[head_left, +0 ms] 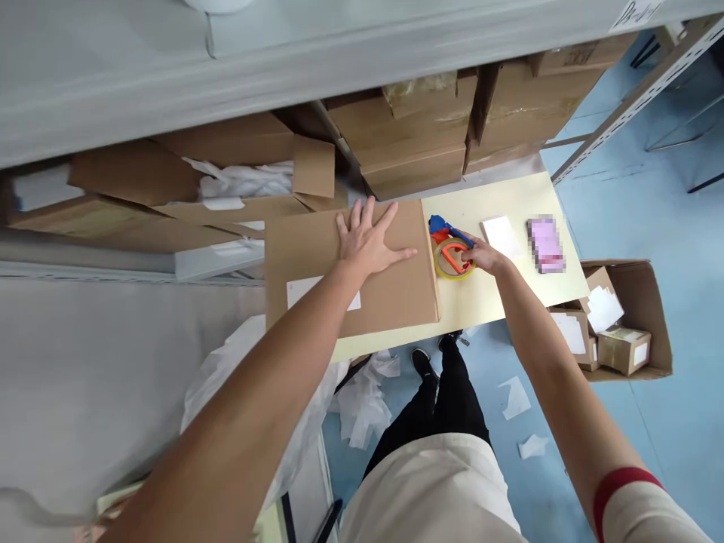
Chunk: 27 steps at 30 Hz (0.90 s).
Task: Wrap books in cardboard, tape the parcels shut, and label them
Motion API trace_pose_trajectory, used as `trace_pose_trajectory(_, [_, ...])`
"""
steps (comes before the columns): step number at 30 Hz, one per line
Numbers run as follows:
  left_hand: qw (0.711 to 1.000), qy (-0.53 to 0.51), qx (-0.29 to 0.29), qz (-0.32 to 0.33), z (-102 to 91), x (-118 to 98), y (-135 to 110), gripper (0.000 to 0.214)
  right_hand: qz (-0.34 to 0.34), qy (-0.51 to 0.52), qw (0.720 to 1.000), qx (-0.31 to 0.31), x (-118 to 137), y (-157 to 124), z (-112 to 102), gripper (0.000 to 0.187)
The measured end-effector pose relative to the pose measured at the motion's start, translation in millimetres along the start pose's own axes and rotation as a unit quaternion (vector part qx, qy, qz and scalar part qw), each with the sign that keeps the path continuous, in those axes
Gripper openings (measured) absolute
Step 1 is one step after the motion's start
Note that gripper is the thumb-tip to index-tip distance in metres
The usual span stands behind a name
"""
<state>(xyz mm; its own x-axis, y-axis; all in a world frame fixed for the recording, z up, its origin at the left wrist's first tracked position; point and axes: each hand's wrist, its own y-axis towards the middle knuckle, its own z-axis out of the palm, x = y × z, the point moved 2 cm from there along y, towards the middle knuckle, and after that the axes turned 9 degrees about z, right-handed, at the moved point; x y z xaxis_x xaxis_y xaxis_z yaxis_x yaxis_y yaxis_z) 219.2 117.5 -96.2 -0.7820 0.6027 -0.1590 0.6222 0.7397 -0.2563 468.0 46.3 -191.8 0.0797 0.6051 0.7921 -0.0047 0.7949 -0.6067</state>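
Observation:
My left hand (367,241) lies flat with its fingers spread on top of a brown cardboard box (396,298). A white label (302,289) is on the box's top, partly covered by my left forearm. Just right of the box, my right hand (483,255) grips a tape dispenser (452,256) with blue and orange parts and a yellowish tape roll. The dispenser is close to the box's right edge; whether it touches cannot be told. My right fingers are partly hidden behind the dispenser.
A pale yellow table (480,302) bears the box, a white pad (501,237) and a blurred pink item (546,244). Large cartons (407,136) stand on the shelf behind. An open carton (659,324) with small boxes sits at right. Paper scraps (514,398) litter the blue floor.

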Motion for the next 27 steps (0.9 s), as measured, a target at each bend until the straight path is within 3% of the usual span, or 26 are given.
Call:
trace_pose_trajectory(4, [1.0,0.018,0.003,-0.012,5.5,2.6,3.6,0.118,0.031,-0.006,0.999,0.037,-21.2,-34.4,-0.6,0.078])
trace_pose_trajectory(7, [1.0,0.013,-0.003,-0.009,6.3,4.9,1.7,0.119,0.065,-0.013,0.996,0.067,-61.5,-96.1,9.9,0.089])
trace_pose_trajectory(11, [1.0,-0.002,-0.021,-0.003,5.4,2.2,1.6,0.115,0.107,0.018,0.992,0.069,-133.5,-182.2,51.2,0.096])
trace_pose_trajectory(14, [1.0,-0.001,-0.023,-0.006,5.6,1.7,2.5,0.112,0.082,0.075,0.994,0.002,-162.4,-205.0,91.5,0.094])
trace_pose_trajectory(17, [1.0,0.003,-0.027,-0.014,5.7,6.4,7.0,0.112,0.077,0.118,0.989,-0.049,-163.3,-194.6,122.4,0.093])
trace_pose_trajectory(20, [0.998,0.002,-0.033,-0.046,2.6,18.0,13.0,0.11,0.075,0.147,0.984,-0.074,-148.8,-170.8,126.6,0.095])
trace_pose_trajectory(23, [0.992,-0.013,-0.018,-0.121,-3.0,35.8,9.3,0.104,0.043,0.141,0.983,-0.108,-120.5,-134.9,97.2,0.099])
trace_pose_trajectory(27, [0.977,-0.052,0.001,-0.208,-7.9,55.9,-17.2,0.11,-0.004,0.085,0.988,-0.126,-59.0,-60.5,33.4,0.094])
